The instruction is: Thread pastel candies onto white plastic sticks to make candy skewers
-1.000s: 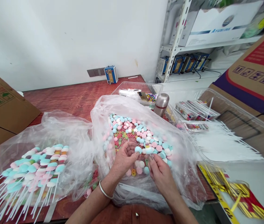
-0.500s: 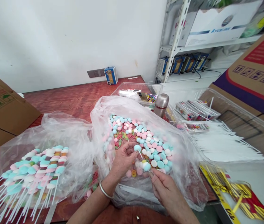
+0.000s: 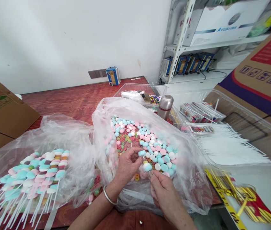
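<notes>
My left hand pinches a round blue marshmallow at the top end of a thin white stick. My right hand grips the lower part of that stick, mostly hidden by its fingers. Threaded on the stick between the hands are a yellowish piece and a blue-and-white marshmallow. Both hands are over an opened clear plastic bag. Pink, blue and white marshmallows lie in it beside small red and green candy rings.
On the left, finished-looking marshmallow skewers lie on another plastic bag. A steel flask stands behind the bag. White sticks fill a clear bin at right. Cardboard boxes flank the red table.
The blue marshmallow now sits on the stick's tip, nearer the pieces below it. My right hand has shifted slightly left and up, bringing the hands closer together.
</notes>
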The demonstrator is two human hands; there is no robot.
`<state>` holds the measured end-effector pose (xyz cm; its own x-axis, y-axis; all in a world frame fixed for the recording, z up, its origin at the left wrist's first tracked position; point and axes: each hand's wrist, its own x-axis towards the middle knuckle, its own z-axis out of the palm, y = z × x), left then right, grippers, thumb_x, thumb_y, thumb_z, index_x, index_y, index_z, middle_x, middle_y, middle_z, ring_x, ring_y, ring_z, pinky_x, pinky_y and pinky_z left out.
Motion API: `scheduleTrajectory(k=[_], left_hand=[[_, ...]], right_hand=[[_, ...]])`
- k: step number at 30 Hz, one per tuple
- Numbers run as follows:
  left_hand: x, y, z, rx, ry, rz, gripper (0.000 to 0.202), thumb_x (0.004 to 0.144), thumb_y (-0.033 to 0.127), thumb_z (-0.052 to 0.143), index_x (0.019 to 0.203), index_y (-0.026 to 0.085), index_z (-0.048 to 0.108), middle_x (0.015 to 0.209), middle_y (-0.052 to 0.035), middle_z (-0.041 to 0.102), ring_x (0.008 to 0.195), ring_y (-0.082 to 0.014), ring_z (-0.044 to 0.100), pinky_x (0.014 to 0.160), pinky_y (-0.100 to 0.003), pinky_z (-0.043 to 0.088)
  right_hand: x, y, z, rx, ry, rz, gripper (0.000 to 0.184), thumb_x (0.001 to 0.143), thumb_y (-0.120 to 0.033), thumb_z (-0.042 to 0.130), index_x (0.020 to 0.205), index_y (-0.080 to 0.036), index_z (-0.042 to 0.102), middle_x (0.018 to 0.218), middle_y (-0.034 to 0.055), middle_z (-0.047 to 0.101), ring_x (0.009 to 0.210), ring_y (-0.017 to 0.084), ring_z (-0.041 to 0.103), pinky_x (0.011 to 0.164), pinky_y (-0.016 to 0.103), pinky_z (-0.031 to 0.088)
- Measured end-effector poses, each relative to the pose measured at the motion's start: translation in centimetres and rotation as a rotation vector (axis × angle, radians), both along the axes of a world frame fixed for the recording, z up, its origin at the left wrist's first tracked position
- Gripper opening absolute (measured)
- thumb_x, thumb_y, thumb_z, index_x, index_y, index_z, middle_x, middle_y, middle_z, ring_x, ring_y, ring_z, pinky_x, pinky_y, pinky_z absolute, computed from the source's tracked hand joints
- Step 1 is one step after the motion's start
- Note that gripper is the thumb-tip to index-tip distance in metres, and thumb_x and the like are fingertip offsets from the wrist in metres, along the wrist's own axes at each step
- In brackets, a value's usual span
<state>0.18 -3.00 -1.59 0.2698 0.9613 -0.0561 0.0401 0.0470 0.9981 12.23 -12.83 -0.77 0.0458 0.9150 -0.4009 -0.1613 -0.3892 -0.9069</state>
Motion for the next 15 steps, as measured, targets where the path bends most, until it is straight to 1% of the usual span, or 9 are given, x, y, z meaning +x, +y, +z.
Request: scheduleTrajectory(k=[3,5,8,10,11,13,14,15], left_hand=[[-0.1,-0.3,-0.5,0.054,0.010,-0.018,0.025,0.076,0.022,0.068,0.101,0.018,0.067,0.090,-0.0056,0.072,0.081,-0.0179,0.067,0.070,-0.028,0.055],[-0.2,-0.7,-0.9,0.100,0.025,-0.062,0.024,0.077,0.019,0.066,0.102,0.018,0.068,0.094,-0.0060,0.072,0.085,-0.0184,0.067,0.076,-0.030,0.055],[-0.5,-1.3,-1.4,0.156,0.027,-0.144,0.029,0.080,0.014,0.059,0.107,0.020,0.067,0.105,-0.0067,0.070,0.093,-0.0189,0.067,0.086,-0.032,0.054],[-0.9,-1.4,-1.5,0.164,0.056,-0.175,0.037,0.083,0.012,0.054,0.117,0.021,0.064,0.116,-0.0078,0.068,0.095,-0.0183,0.067,0.088,-0.033,0.054],[-1.1,-1.3,-1.6,0.156,0.086,-0.168,0.042,0.084,0.012,0.051,0.124,0.022,0.060,0.119,-0.0084,0.067,0.092,-0.0177,0.068,0.086,-0.033,0.054],[-1.4,-0.4,-1.7,0.160,0.179,-0.087,0.051,0.086,0.012,0.048,0.136,0.024,0.051,0.122,-0.0091,0.065,0.087,-0.0171,0.068,0.080,-0.033,0.055],[-1.6,0.3,-1.7,0.190,0.248,-0.029,0.051,0.086,0.012,0.047,0.136,0.024,0.051,0.119,-0.0089,0.066,0.086,-0.0177,0.067,0.079,-0.033,0.054],[-1.8,1.3,-1.7,0.244,0.334,0.024,0.047,0.087,0.012,0.046,0.131,0.023,0.056,0.113,-0.0084,0.068,0.088,-0.0189,0.066,0.080,-0.034,0.053]], right_hand=[[-0.1,0.4,-0.3,0.040,-0.056,-0.002,0.031,0.088,-0.050,0.050,0.071,-0.024,0.050,0.043,-0.0100,0.034,0.036,0.008,0.024,0.039,0.022,0.022],[0.0,0.8,-0.6,0.078,-0.103,-0.012,0.030,0.088,-0.048,0.050,0.069,-0.024,0.049,0.044,-0.0085,0.037,0.039,0.010,0.029,0.041,0.023,0.024],[0.4,1.6,-1.4,0.187,-0.264,-0.009,0.027,0.088,-0.044,0.049,0.071,-0.023,0.053,0.054,-0.0036,0.048,0.051,0.014,0.043,0.050,0.024,0.031],[0.8,2.0,-2.0,0.256,-0.410,-0.012,0.027,0.089,-0.042,0.049,0.072,-0.023,0.056,0.063,-0.0007,0.055,0.062,0.017,0.048,0.058,0.025,0.034],[1.2,2.1,-2.3,0.266,-0.472,-0.023,0.029,0.089,-0.043,0.049,0.072,-0.022,0.057,0.066,-0.0001,0.056,0.065,0.017,0.049,0.060,0.026,0.034],[2.0,2.1,-2.9,0.235,-0.566,-0.056,0.035,0.091,-0.048,0.047,0.067,-0.022,0.053,0.063,-0.0007,0.052,0.063,0.017,0.046,0.060,0.026,0.032],[2.4,2.1,-3.1,0.211,-0.604,-0.075,0.039,0.091,-0.050,0.046,0.064,-0.022,0.050,0.060,-0.0013,0.049,0.060,0.016,0.044,0.058,0.026,0.030],[2.8,2.1,-3.2,0.195,-0.638,-0.090,0.041,0.091,-0.051,0.046,0.063,-0.022,0.048,0.058,-0.0017,0.047,0.058,0.016,0.042,0.057,0.026,0.029]])
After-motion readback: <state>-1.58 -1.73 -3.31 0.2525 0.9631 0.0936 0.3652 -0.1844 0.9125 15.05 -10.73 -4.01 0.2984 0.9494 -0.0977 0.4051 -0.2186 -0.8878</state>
